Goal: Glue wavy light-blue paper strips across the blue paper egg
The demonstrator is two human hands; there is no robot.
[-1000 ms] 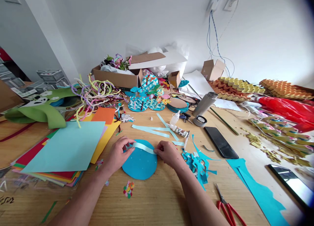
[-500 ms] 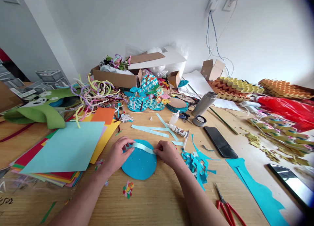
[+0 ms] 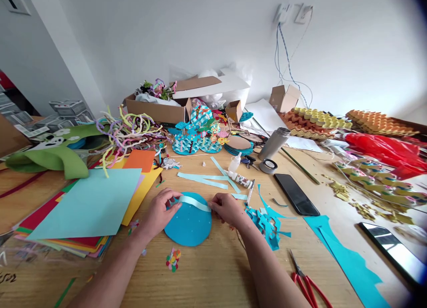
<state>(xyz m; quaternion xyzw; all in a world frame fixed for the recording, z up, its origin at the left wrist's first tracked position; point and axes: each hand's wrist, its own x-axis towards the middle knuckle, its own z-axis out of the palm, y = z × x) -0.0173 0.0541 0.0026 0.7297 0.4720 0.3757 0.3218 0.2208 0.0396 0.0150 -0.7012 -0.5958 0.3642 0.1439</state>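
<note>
A blue paper disc (image 3: 188, 225) with small pale dots lies on the wooden table between my hands. Across its upper part runs a light blue paper strip (image 3: 196, 203), bowed slightly upward. My left hand (image 3: 165, 210) pinches the strip's left end at the disc's upper left edge. The strip's other end is between the thumb and fingers of my right hand (image 3: 224, 208), at the disc's right edge. Above the disc lie more light blue strips (image 3: 203, 178), beside a white glue bottle (image 3: 240, 179). Small coloured paper dots (image 3: 173, 260) are below the disc.
Coloured paper sheets (image 3: 90, 201) are stacked at left. Right of my hands are blue scraps (image 3: 267, 223), red-handled scissors (image 3: 303, 283) and a black phone (image 3: 296, 194). Behind stand a grey bottle (image 3: 274, 143), pipe cleaners (image 3: 133, 130) and a cardboard box (image 3: 156, 110).
The whole view has shifted slightly. Both hands keep their hold on the strip, which still lies across the disc.
</note>
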